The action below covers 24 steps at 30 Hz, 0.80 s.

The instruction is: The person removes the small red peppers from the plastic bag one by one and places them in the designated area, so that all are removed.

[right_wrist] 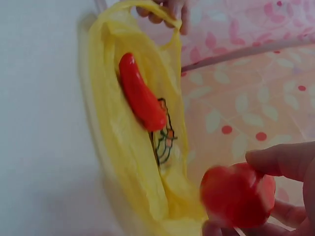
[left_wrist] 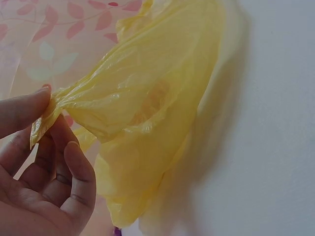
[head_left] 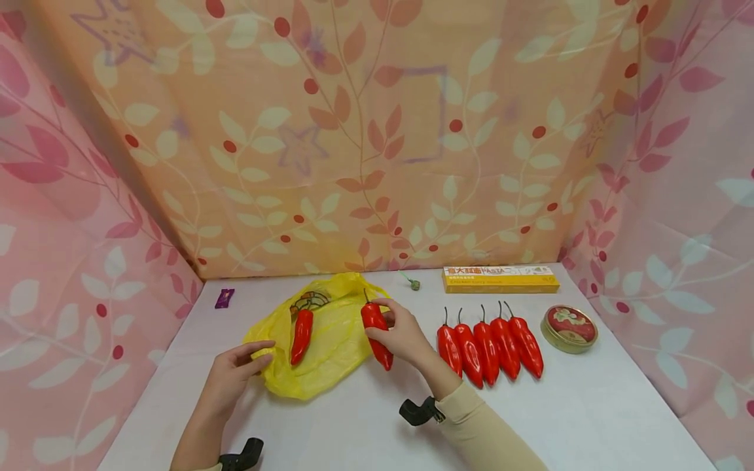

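Note:
My left hand (head_left: 235, 373) pinches the near-left edge of a yellow plastic bag (head_left: 336, 366), and the left wrist view shows the film (left_wrist: 152, 113) gathered between thumb and fingers. Inside the bag lies one red chili pepper (head_left: 302, 337), beside a dark printed pattern. With thumb and fingers, my right hand (head_left: 403, 333) grips a second red chili pepper (head_left: 374, 318), stem upward, over the bag's right edge. In the right wrist view the held pepper (right_wrist: 236, 196) appears end-on, near the bag's opening.
Several red peppers (head_left: 485, 350) lie in a row right of my right hand. Beyond them are a round red-and-gold tin (head_left: 569, 328) and a yellow pasta box (head_left: 501, 280). A small green item (head_left: 415, 284) lies behind the bag, a purple wrapped candy (head_left: 224, 298) at far left.

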### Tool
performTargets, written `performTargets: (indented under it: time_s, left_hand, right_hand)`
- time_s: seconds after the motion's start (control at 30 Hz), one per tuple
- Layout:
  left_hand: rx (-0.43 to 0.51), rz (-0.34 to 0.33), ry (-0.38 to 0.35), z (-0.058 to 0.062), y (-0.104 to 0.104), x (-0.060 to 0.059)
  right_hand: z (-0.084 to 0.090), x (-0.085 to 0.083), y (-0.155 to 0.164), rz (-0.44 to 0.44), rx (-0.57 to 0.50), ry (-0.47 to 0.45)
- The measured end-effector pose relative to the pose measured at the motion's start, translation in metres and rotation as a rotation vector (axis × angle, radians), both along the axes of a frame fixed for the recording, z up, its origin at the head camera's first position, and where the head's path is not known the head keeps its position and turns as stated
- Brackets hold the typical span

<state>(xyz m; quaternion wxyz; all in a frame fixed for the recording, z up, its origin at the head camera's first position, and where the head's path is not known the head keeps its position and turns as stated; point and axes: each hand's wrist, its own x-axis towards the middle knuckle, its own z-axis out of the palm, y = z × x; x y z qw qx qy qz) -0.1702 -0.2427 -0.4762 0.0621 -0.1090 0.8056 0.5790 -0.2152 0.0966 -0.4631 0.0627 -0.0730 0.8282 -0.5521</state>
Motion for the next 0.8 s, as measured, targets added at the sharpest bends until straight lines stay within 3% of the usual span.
performTargets:
  time_s: [0.27, 0.5, 0.8]
  left_hand:
    - [0.008, 0.000, 0.000, 0.001, 0.003, -0.001]
    - [0.000, -0.007, 0.004, 0.002, 0.005, 0.000]
    - [0.003, -0.012, -0.004, -0.001, 0.007, -0.002]
  right_hand:
    - [-0.011, 0.015, 0.034, -0.145, 0.108, 0.050]
    - [-0.018, 0.025, 0.060, -0.252, 0.343, 0.123]
    - [-0.028, 0.028, 0.075, -0.281, 0.615, 0.167]
